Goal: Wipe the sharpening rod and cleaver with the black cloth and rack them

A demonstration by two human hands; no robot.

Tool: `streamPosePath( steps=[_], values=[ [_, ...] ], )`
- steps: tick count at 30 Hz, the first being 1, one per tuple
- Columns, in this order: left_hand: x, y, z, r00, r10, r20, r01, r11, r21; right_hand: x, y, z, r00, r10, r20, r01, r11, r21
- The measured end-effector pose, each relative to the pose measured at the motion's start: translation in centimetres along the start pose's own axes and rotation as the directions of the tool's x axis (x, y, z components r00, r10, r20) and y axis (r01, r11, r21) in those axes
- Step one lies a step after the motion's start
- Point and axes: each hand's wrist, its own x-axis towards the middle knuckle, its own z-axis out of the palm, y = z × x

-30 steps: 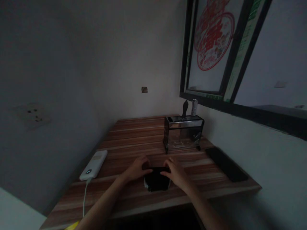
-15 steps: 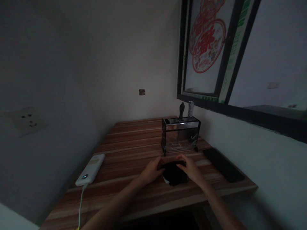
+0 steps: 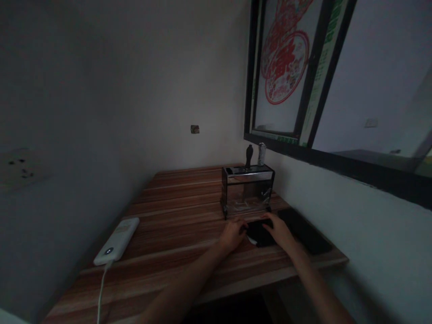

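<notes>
Black folded cloth (image 3: 259, 234) shifted right across wood-grain table (image 3: 182, 225), now before clear-fronted knife holder (image 3: 249, 191), near black slab (image 3: 312, 231); likely repositioning. Left hand (image 3: 233, 234), right hand (image 3: 279, 230): fingers nearly closed, pinching opposite edges.

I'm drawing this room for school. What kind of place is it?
Probably a corner of someone's home, though I can't be sure: a striped table stands by a wall, a socket is on the left, and a red decoration hangs on a dark-framed pane.
</notes>
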Motion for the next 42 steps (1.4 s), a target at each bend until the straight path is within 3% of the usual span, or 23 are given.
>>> streamPosePath(
  steps=[2,5,8,10,12,15,18,21,28,42],
  values=[
    [-0.8,0.1,-1.2,1.000,0.015,-0.006,-0.015,1.000,0.000,0.1,-0.9,-0.3,1.000,-0.008,-0.026,0.007,0.999,-0.044],
    [-2.1,-0.1,-3.7,0.996,-0.041,-0.078,0.031,0.992,-0.122,0.3,-3.8,-1.1,0.987,-0.041,-0.158,0.024,0.993,-0.112],
    [-3.1,-1.2,-6.3,0.961,-0.196,-0.193,0.137,0.950,-0.282,0.7,-9.0,-0.1,0.980,-0.088,-0.181,0.100,0.993,0.056],
    [-3.5,-2.4,-7.7,0.927,-0.269,-0.263,0.173,0.925,-0.338,1.4,-12.8,2.3,0.993,-0.110,-0.046,0.117,0.966,0.232],
    [-3.9,-3.8,-8.8,0.880,-0.342,-0.329,0.194,0.893,-0.407,2.3,-16.2,5.9,0.982,-0.126,0.139,0.059,0.913,0.404],
    [-4.4,-5.5,-9.9,0.816,-0.435,-0.380,0.215,0.840,-0.498,3.5,-19.1,11.8,0.959,-0.162,0.233,0.035,0.882,0.470],
    [-4.8,-6.5,-10.3,0.785,-0.494,-0.374,0.242,0.801,-0.548,3.8,-19.3,15.8,0.945,-0.151,0.289,-0.020,0.858,0.513],
    [-4.6,-6.8,-10.2,0.790,-0.508,-0.344,0.267,0.789,-0.554,3.3,-18.2,17.4,0.950,-0.094,0.296,-0.085,0.839,0.538],
    [-4.4,-7.1,-10.1,0.819,-0.481,-0.314,0.287,0.816,-0.501,2.7,-17.3,17.4,0.955,-0.032,0.295,-0.143,0.822,0.551],
    [-4.7,-7.5,-9.8,0.851,-0.421,-0.315,0.288,0.874,-0.392,3.2,-16.1,17.2,0.958,-0.121,0.261,-0.008,0.895,0.445]
  ],
)
